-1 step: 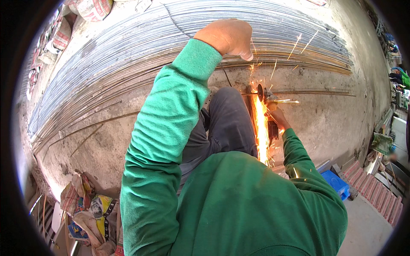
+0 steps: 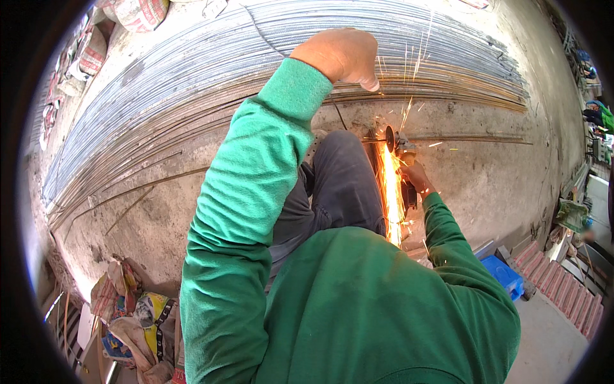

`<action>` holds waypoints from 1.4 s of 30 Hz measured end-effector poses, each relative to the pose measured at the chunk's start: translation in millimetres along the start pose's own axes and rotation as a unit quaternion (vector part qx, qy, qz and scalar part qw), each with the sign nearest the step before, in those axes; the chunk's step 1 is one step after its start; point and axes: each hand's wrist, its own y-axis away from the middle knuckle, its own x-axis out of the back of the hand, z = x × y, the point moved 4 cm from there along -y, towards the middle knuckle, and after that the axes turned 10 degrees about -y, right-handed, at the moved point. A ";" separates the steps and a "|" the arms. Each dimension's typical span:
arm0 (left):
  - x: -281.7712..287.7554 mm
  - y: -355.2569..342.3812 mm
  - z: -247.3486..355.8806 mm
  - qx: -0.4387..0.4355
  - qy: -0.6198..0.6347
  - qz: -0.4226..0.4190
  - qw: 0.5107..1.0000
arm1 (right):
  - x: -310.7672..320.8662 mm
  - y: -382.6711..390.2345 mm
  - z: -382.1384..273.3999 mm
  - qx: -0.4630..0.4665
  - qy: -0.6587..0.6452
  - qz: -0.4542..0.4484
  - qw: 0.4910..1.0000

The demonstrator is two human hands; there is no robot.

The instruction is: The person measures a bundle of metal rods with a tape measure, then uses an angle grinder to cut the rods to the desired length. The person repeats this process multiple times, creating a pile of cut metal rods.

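Observation:
My right hand point(image 2: 417, 177) grips an angle grinder point(image 2: 404, 146), partly hidden by the hand. Its dark disc point(image 2: 389, 139) stands upright against a thin steel bar point(image 2: 473, 139) that lies crosswise near the floor. Bright orange sparks point(image 2: 391, 192) stream from the disc back toward me, and a few fly up and away. My left hand point(image 2: 342, 54) is raised over the far side, back upward, fingers curled under and thumb tip pointing down; what it holds, if anything, is hidden. My bent knee point(image 2: 348, 169) is just left of the spark stream.
Many long steel rods point(image 2: 192, 83) lie bundled across the far floor. Filled sacks point(image 2: 137, 14) stand at the far left, and crumpled bags point(image 2: 150, 326) at the near left. A blue plastic container point(image 2: 503, 276) sits at the near right beside reddish ribbed pieces point(image 2: 559, 285).
The flying sparks have shifted, with more rising steeply above the disc and fewer going right. Both hands and the grinder look nearly unmoved.

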 end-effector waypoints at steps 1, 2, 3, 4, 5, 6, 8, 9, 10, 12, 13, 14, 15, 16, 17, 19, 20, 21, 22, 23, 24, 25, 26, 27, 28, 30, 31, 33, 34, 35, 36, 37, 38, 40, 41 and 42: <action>-0.4 0.1 -0.1 -0.001 0.000 -0.002 1.000 | -0.6 0.9 -0.2 0.003 -0.011 -0.001 1.000; -0.5 0.0 -0.3 -0.002 -0.001 -0.004 1.000 | -1.0 2.2 -0.4 0.006 -0.022 -0.001 1.000; 1.5 -0.8 -2.3 -0.001 -0.002 -0.004 1.000 | -3.2 -0.1 -5.7 0.012 -0.032 -0.003 0.999; 2.1 -2.6 -4.8 0.003 -0.006 0.000 1.000 | -5.8 -3.0 -10.9 0.014 -0.018 0.002 1.000; 1.8 -4.8 -7.5 0.007 -0.010 0.004 1.000 | -8.8 -6.4 -16.4 0.017 -0.003 0.007 1.000; 1.3 -5.3 -6.9 0.008 -0.013 0.005 1.000 | -6.6 -7.9 -13.7 0.018 0.011 0.014 1.000; 1.0 -6.3 -6.0 0.004 -0.008 0.005 1.000 | -1.3 -9.4 -10.1 0.028 0.009 0.009 1.000; 1.8 -5.8 -5.5 0.003 -0.006 0.004 1.000 | 0.2 -10.4 -9.5 0.034 0.007 0.005 0.999; 2.8 -5.1 -4.9 0.000 -0.009 0.004 1.000 | 2.0 -12.1 -7.3 0.017 0.032 0.013 0.999; 4.0 -3.0 -5.1 -0.003 -0.014 0.003 1.000 | 0.2 -13.1 -7.6 -0.016 0.082 0.025 0.996; 3.3 -2.7 -6.4 -0.002 -0.010 0.004 1.000 | -4.5 -9.2 -10.8 0.006 0.010 0.006 1.000; 2.5 -2.8 -7.9 -0.001 -0.007 0.005 1.000 | -8.0 -2.2 -12.5 0.026 -0.062 -0.012 0.998; 2.7 -2.4 -8.4 -0.001 -0.003 0.006 1.000 | -13.0 9.1 -18.5 0.047 -0.135 -0.030 0.989; 2.2 -1.6 -8.9 0.005 -0.004 0.003 1.000 | -13.2 6.4 -21.8 0.049 -0.052 -0.034 0.997; 1.6 -0.6 -9.2 0.011 -0.005 0.001 1.000 | -13.7 3.3 -24.9 0.052 0.032 -0.038 0.997; 5.6 -0.4 -5.7 0.006 -0.005 0.003 1.000 | 5.6 -10.1 -6.6 0.045 0.006 -0.039 0.998; 6.2 -1.9 -3.5 0.002 -0.007 0.003 1.000 | 12.1 -15.8 4.6 0.040 -0.010 -0.041 0.998; 5.3 -0.8 -4.9 0.005 -0.009 0.000 1.000 | 8.2 -12.2 3.4 0.073 -0.017 -0.019 0.997; 4.2 -0.6 -6.8 0.005 -0.008 -0.001 1.000 | 0.5 -3.6 -3.9 0.106 -0.024 0.004 0.994; 2.9 -0.9 -9.1 0.004 -0.007 -0.001 1.000 | -3.5 -10.9 1.1 0.097 -0.040 0.003 0.995; 3.5 -0.7 -9.1 -0.001 -0.005 0.000 1.000 | -3.5 -13.4 3.5 0.088 -0.056 0.006 0.994; 3.8 -0.5 -8.7 0.002 -0.008 0.002 1.000 | 1.9 -6.5 1.7 0.020 -0.020 0.013 1.000; 4.0 -0.1 -7.7 0.005 -0.010 0.004 1.000 | 6.4 -16.2 9.5 -0.001 -0.016 0.017 1.000; 3.2 0.0 -7.6 0.009 -0.014 0.005 1.000 | -0.2 -21.1 5.6 -0.024 -0.012 0.020 0.999; 2.1 -0.8 -8.4 0.006 -0.012 0.004 1.000 | -4.6 -22.1 3.1 -0.046 -0.009 0.022 0.999; 0.9 -1.6 -10.8 0.000 -0.010 0.002 1.000 | -2.0 -8.2 -3.9 0.011 0.033 0.022 0.999; 0.8 -0.4 -11.6 0.005 -0.011 0.002 1.000 | -8.3 -3.2 -8.4 0.022 -0.020 0.022 0.999; 2.1 1.8 -11.0 0.011 -0.012 0.003 1.000 | -11.2 -0.9 -11.3 0.036 0.002 0.021 0.999; 2.8 -0.2 -8.9 0.006 -0.010 0.005 1.000 | 3.6 -9.8 -1.8 0.039 0.078 0.028 0.996; 3.2 -1.4 -7.5 0.006 -0.011 0.006 1.000 | 10.7 -15.8 4.8 0.042 0.151 0.029 0.987; 2.6 -0.5 -8.7 0.013 -0.012 0.004 1.000 | 7.3 -15.6 6.8 0.034 0.097 0.012 0.995; 2.1 0.8 -9.9 0.015 -0.011 0.005 1.000 | 4.0 -13.5 9.9 0.027 0.044 -0.005 0.999; 1.7 2.3 -11.0 0.016 -0.011 0.006 1.000 | 0.8 -12.4 11.8 0.019 -0.011 -0.022 1.000; 2.5 1.2 -9.4 0.008 -0.009 0.010 1.000 | 6.2 -12.3 12.3 0.094 0.013 -0.040 0.995; 2.8 0.2 -8.6 0.002 -0.009 0.011 1.000 | 11.0 -13.2 14.8 0.093 0.025 -0.028 0.995; 1.6 -0.1 -9.6 0.000 -0.008 0.011 1.000 | 9.9 -12.9 13.2 0.092 0.038 -0.020 0.995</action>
